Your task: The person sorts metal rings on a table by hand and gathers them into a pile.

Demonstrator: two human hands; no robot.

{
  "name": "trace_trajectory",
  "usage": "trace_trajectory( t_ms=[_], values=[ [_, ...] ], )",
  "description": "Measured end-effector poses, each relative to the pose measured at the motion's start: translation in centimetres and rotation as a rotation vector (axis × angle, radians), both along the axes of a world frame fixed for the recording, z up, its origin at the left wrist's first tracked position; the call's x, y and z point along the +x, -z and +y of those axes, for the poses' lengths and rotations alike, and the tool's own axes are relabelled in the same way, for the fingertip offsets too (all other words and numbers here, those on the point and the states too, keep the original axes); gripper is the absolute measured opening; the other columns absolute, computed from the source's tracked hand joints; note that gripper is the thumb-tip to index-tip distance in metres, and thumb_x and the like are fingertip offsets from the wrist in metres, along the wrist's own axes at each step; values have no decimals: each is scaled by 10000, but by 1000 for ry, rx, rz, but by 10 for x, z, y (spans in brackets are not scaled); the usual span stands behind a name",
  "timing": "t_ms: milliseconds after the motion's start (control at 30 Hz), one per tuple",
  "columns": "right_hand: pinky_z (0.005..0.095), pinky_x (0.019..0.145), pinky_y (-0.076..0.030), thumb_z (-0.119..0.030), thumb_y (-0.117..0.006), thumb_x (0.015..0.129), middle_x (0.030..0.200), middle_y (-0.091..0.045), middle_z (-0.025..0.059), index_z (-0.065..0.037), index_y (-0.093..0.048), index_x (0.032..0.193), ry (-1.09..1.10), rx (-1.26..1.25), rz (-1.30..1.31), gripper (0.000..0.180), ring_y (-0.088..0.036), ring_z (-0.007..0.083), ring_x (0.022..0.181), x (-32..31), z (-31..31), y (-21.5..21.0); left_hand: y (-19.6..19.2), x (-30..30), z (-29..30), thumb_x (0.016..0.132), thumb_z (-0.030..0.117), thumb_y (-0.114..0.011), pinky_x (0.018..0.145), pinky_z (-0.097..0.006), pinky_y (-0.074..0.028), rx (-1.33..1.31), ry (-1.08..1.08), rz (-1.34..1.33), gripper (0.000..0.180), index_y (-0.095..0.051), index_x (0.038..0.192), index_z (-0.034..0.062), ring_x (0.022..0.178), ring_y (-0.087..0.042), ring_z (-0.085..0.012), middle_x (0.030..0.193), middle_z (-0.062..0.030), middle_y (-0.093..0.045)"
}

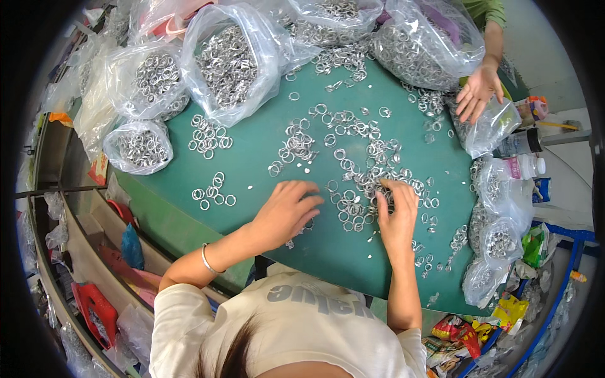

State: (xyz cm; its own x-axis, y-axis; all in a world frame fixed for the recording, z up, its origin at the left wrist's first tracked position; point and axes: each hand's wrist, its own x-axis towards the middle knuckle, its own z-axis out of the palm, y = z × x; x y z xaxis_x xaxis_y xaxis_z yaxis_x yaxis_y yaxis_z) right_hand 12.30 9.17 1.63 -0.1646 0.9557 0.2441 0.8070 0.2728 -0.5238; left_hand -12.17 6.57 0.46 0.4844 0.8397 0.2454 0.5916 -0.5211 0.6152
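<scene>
Silvery metal rings (353,173) lie loose in a wide heap on the green tabletop (258,157). At the heap's near right side, my right hand (398,217) curls its thumb and fingers round some of the rings. My left hand (285,213) is just left of the heap, palm down, with bent fingers apart. A few rings show beneath its fingertips, and I see nothing held in it. Smaller groups of rings, a nearer one (214,192) and a farther one (209,135), lie to the left.
Clear plastic bags full of rings line the far edge, among them a large open bag (230,66). More bags (501,242) stand along the right edge, near a bottle (526,167). Another person's hand (480,91) reaches in at the far right. A red basket (94,315) sits lower left.
</scene>
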Motion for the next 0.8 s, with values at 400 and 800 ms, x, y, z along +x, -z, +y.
trace_trajectory(
  t_ms=[400, 800],
  values=[
    [372, 753, -385, -20, -664, 744, 860, -586, 75, -48, -611, 819, -40, 215, -76, 96, -525, 260, 846, -5, 48, -4, 2, 59, 58, 821, 44, -616, 680, -362, -473, -100, -191, -24, 108, -610, 921, 2, 773, -607, -253, 877, -102, -630],
    [370, 702, -466, -26, -659, 769, 821, -616, 114, -24, -613, 853, -154, -266, 376, 96, -575, 277, 772, -4, -14, -9, -5, 23, -1, 697, -113, -545, 738, -355, -432, -267, 108, -75, 352, -602, 1009, 38, 891, -537, -320, 1033, -104, -559]
  ],
)
